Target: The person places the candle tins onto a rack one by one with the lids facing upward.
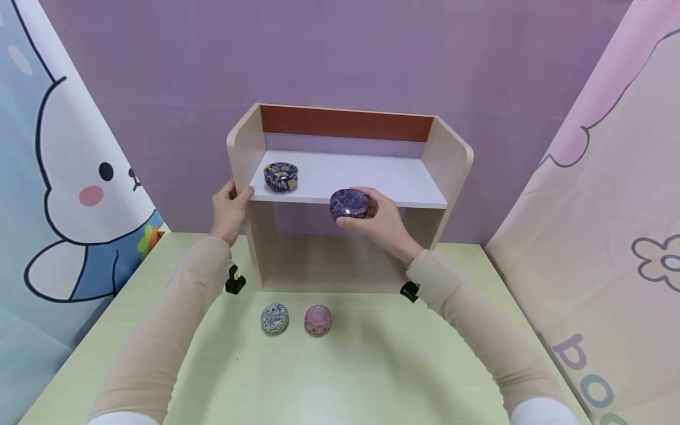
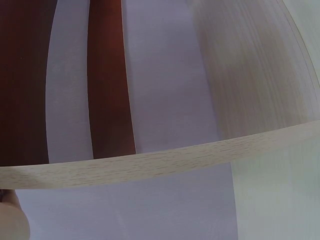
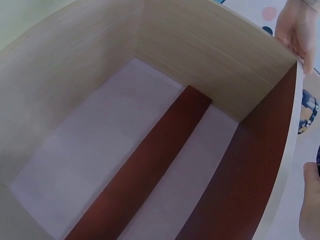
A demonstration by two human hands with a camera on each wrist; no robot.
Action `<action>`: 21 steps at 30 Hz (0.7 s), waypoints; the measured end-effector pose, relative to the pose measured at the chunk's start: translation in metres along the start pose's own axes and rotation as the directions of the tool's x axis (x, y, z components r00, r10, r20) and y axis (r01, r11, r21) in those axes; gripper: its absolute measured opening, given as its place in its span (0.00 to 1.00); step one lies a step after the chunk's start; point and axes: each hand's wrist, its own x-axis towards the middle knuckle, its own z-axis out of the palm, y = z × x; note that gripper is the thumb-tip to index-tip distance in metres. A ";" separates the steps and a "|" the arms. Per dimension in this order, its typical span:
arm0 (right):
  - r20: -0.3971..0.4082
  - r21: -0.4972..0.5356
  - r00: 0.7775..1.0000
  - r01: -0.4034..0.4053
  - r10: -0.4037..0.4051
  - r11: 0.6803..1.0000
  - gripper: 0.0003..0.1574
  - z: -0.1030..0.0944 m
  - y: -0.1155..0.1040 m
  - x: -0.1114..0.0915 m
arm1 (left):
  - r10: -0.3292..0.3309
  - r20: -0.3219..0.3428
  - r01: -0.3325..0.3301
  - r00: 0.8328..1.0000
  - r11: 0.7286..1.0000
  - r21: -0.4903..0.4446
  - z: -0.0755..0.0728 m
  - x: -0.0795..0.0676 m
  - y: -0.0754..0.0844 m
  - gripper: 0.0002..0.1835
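Note:
A small two-level wooden shelf (image 1: 340,262) with a white upper board stands on the table. My left hand (image 1: 229,211) grips its left side panel, thumb at the front edge; a bit of that hand (image 2: 12,220) shows in the left wrist view's corner. In my right hand (image 1: 383,225) is a dark purple patterned round tin (image 1: 348,203), pinched between thumb and fingers in front of the white board's front edge. A dark floral tin (image 1: 281,177) sits on the board's left end. In the right wrist view, my right hand (image 3: 311,207) appears at the right edge.
On the table (image 1: 319,378), before the shelf, lie a grey-white patterned tin (image 1: 274,319) and a pink patterned tin (image 1: 317,320), side by side. A purple cloth backdrop (image 1: 345,53) hangs behind the shelf. Printed curtains (image 1: 600,195) flank the table on both sides.

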 end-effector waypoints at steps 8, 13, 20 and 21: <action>0.003 0.013 1.000 -0.018 0.018 1.000 0.42 -0.001 -0.009 0.021 | -0.011 0.016 0.011 1.000 1.000 -0.018 -0.001 -0.001 0.001 0.24; 0.002 0.019 1.000 -0.029 0.029 0.999 0.42 0.001 -0.013 0.029 | -0.015 0.028 0.015 1.000 1.000 -0.024 -0.001 -0.001 0.001 0.25; 0.000 0.052 0.998 -0.058 0.058 0.997 0.47 0.004 -0.016 0.040 | -0.017 0.031 0.018 0.999 1.000 -0.023 -0.001 -0.001 0.001 0.25; -0.001 0.059 0.998 -0.062 0.062 0.996 0.48 0.005 -0.016 0.042 | -0.018 0.030 0.018 0.999 1.000 -0.022 -0.001 0.000 0.000 0.25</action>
